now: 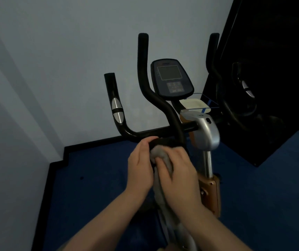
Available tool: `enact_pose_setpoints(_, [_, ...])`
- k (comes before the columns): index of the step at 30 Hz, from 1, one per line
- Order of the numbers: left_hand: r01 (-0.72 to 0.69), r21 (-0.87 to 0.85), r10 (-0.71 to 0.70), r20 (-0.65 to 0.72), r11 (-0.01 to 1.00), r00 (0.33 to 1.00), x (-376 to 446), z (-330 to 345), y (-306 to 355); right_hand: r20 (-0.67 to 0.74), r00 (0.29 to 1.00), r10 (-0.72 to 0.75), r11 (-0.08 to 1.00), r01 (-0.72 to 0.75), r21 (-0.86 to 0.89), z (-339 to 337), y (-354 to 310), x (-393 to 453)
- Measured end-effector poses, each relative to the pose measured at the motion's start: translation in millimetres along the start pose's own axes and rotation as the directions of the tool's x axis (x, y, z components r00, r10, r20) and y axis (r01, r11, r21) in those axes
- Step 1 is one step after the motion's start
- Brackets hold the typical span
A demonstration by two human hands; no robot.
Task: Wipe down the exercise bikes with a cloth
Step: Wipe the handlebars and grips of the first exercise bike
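I'm over the bike point(206, 134), which stands on blue floor point(91, 187) by a pale wall point(54, 60). Its black handlebar point(156, 132) crosses in front of me, the console point(171, 78) above it. My left hand point(140, 168) has its fingers curled over the bar's near section, steadying it. My right hand point(178, 171) grips the grey cloth point(161, 154), bunched against the bar between both hands, its tail hanging down. To wipe this stretch well, I judge I should wrap the cloth fully round the tube, squeeze firmly, and slide along toward the bend while twisting. The loose tail could snag on the post point(207, 163).
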State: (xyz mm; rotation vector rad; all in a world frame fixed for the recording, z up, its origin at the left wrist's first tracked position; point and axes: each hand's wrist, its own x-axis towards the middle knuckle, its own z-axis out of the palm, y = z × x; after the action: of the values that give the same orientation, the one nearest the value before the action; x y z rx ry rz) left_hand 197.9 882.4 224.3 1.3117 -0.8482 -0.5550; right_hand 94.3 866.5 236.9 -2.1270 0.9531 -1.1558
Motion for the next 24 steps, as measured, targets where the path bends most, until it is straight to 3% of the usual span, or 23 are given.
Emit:
enact_pose_setpoints(4, [0.037, -0.027, -0.037, -0.011, 0.999, 0.999, 2, 2, 0, -0.025, 0.994, 0.103, 0.986, -0.098, 0.136, 13, -9, 31])
enact_pose_setpoints(10, [0.021, -0.027, -0.021, -0.019, 0.999, 1.000, 1, 1, 0, -0.020, 1.000, 0.003, 0.990, 0.000, 0.139, 8, 2, -14])
enact_pose_setpoints(16, [0.061, -0.104, -0.069, -0.078, 0.993, 0.995, 0, 7, 1, -0.069, 0.993, -0.092, 0.986, 0.082, -0.144, 16, -14, 30])
enact_pose_setpoints(24, [-0.014, -0.063, 0.010, -0.070, 0.998, 0.997, -1, 7, 1, 0.044, 0.977, -0.206, 0.915, 0.209, -0.346, -1, 3, -6])
